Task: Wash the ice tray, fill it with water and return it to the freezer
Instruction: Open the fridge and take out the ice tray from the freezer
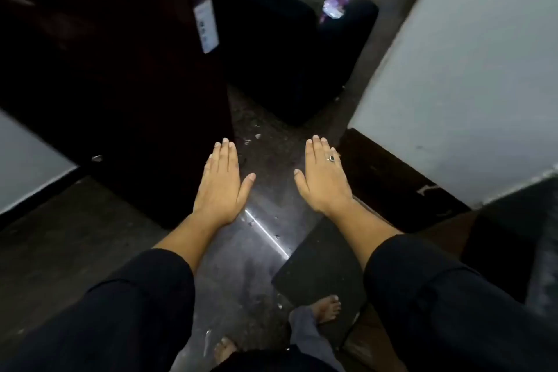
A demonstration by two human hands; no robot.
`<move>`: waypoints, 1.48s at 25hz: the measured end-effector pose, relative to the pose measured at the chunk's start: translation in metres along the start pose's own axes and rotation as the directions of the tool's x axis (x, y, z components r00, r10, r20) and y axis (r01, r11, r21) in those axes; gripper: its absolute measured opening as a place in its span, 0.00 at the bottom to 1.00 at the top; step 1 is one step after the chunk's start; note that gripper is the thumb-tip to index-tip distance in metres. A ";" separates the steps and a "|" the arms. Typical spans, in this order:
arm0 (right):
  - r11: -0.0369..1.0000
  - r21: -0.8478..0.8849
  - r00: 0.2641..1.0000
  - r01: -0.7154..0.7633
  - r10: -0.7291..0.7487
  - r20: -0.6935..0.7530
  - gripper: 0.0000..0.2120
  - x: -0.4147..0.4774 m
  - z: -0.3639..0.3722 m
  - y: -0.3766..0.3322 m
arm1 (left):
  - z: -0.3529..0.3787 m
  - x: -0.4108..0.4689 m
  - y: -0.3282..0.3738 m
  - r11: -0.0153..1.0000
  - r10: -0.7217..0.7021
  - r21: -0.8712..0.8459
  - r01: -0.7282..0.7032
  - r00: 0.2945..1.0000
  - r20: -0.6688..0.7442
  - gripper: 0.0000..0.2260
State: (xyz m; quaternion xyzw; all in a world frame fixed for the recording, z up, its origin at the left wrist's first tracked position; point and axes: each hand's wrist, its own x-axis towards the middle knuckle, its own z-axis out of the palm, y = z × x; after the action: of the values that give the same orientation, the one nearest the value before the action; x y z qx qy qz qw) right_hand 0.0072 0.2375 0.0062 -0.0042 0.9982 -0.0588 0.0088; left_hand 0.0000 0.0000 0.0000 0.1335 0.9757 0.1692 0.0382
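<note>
Ice tray not to be found in this view, neither in the left grip (222,183) nor in the right grip (323,178). Both stretched forward side by side, palms down, fingers straight and close together, thumbs spread toward each other; wide and flat, holding nothing, touching nothing. On the right grip, one ring (331,158) with a dark stone.

To the left and just beyond the left grip, a tall dark maroon fridge (120,84), glossy, with one pale label (206,26) near its front edge. Behind it, a black block-shaped piece of furniture (287,69), blurred, with something purple and white (333,7) on top, too blurred to name. On the right, a pale wall (468,84) with a dark skirting strip at its foot.

Below, a dark shiny floor (256,266) with a bright streak of reflected light and small wet-looking specks. One dark mat (320,269) on the floor, under the right forearm.

Counted: two grips, two black sleeves, two bare feet – one (329,308) on the mat's edge, the other (225,349) on the bare floor – one ring, one label, one mat.
</note>
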 end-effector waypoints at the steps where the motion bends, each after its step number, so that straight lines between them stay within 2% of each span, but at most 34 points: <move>1: 0.998 0.009 0.998 0.059 -0.059 -0.001 0.35 0.002 0.005 -0.028 | -0.009 -0.017 -0.026 0.998 -0.059 0.035 0.061 0.998 -0.039 0.36; 5: 0.963 0.092 0.967 0.254 -0.255 0.003 0.35 0.011 -0.001 -0.141 | -0.058 -0.080 -0.120 0.968 -0.231 0.069 0.243 0.962 -0.142 0.36; 10: 0.881 0.150 0.893 0.448 -0.450 -0.026 0.35 0.029 -0.021 -0.249 | -0.124 -0.120 -0.198 0.909 -0.368 0.082 0.408 0.880 -0.301 0.37; 14: 0.806 0.286 0.852 0.518 -0.515 -0.093 0.34 0.056 -0.046 -0.311 | -0.172 -0.121 -0.237 0.876 -0.408 0.093 0.473 0.830 -0.380 0.37; 17: 0.716 0.536 0.875 0.447 -0.474 -0.097 0.34 0.076 -0.073 -0.349 | -0.212 -0.105 -0.255 0.874 -0.405 0.079 0.480 0.808 -0.427 0.37; 21: 0.477 0.856 0.920 0.199 -0.391 0.005 0.33 0.106 -0.100 -0.386 | -0.264 -0.071 -0.268 0.878 -0.328 0.160 0.452 0.809 -0.487 0.37; 24: 0.285 0.958 0.930 0.003 -0.352 0.102 0.29 0.133 -0.104 -0.406 | -0.294 -0.048 -0.273 0.878 -0.265 0.220 0.424 0.815 -0.514 0.36; 26: 0.202 0.974 0.929 -0.103 -0.330 0.167 0.24 0.152 -0.101 -0.417 | -0.310 -0.033 -0.278 0.881 -0.217 0.261 0.395 0.826 -0.520 0.35; 28: 0.178 0.968 0.913 -0.177 -0.338 0.229 0.21 0.163 -0.096 -0.430 | -0.324 -0.019 -0.286 0.887 -0.160 0.302 0.348 0.848 -0.506 0.35; 31: 0.223 0.952 0.893 -0.211 -0.351 0.280 0.27 0.175 -0.088 -0.452 | -0.344 0.003 -0.300 0.884 -0.063 0.384 0.266 0.883 -0.465 0.35; 33: 0.233 0.949 0.901 -0.212 -0.330 0.282 0.25 0.183 -0.086 -0.463 | -0.356 0.017 -0.309 0.886 -0.013 0.414 0.207 0.904 -0.426 0.33; 37: 0.142 0.960 0.917 -0.242 -0.289 0.274 0.22 0.189 -0.081 -0.475 | -0.364 0.035 -0.331 0.892 0.096 0.444 0.083 0.925 -0.367 0.31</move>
State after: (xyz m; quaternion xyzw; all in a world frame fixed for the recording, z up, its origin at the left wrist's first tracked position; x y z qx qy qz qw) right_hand -0.1801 -0.2263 0.1388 -0.0250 0.6864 -0.6956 0.2106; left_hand -0.1590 -0.4071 0.2285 0.1067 0.9763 -0.0392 -0.1840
